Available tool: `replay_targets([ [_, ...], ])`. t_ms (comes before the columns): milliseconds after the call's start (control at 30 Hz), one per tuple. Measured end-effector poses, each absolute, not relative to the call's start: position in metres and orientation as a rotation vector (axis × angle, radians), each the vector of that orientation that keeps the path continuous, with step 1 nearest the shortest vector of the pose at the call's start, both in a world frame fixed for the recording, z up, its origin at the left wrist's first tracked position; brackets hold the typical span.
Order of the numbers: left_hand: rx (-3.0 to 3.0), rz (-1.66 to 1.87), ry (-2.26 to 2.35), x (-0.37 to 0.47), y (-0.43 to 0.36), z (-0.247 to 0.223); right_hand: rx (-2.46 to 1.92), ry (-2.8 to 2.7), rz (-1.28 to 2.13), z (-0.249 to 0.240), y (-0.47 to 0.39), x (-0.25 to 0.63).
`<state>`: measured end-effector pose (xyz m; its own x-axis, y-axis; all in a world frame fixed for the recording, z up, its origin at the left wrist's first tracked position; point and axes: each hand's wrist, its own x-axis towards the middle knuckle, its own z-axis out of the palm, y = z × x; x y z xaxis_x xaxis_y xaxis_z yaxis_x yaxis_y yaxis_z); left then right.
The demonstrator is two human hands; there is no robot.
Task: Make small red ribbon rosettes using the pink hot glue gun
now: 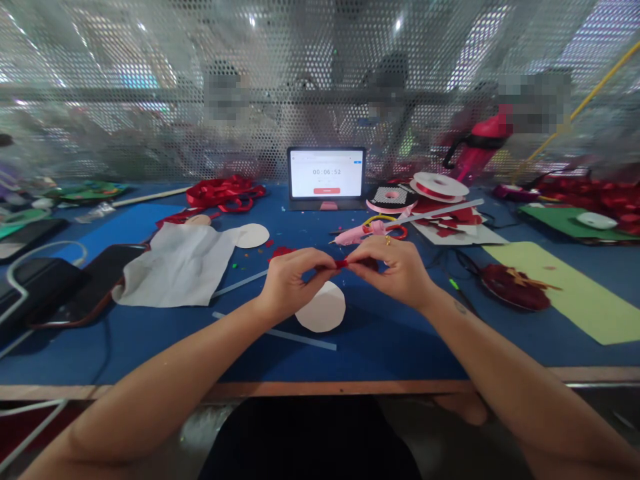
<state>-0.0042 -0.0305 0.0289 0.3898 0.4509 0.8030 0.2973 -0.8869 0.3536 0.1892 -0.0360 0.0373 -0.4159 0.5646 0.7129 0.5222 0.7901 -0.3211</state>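
Observation:
Between my two hands is a small piece of red ribbon, mostly covered by the fingertips. My left hand pinches its left end, and my right hand pinches the right end. Just below them a pale round disc lies flat on the blue table. A few red ribbon pieces rest behind my left hand. Beyond my right hand lies a pink glue gun, beside scissors with red and yellow handles. A clear glue stick lies in front of the disc.
A tablet showing a timer stands at the back. White cloth, a phone and a red ribbon heap are on the left. Ribbon spools, a dark red pouch and yellow paper occupy the right.

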Motion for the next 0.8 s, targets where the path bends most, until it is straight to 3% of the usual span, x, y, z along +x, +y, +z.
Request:
replay_targets([
  [800, 2.53, 1.6, 0.784, -0.0016, -0.0323, 0.0272, -0.725, -2.175, -0.072, 0.0383, -0.0378, 0.1852],
])
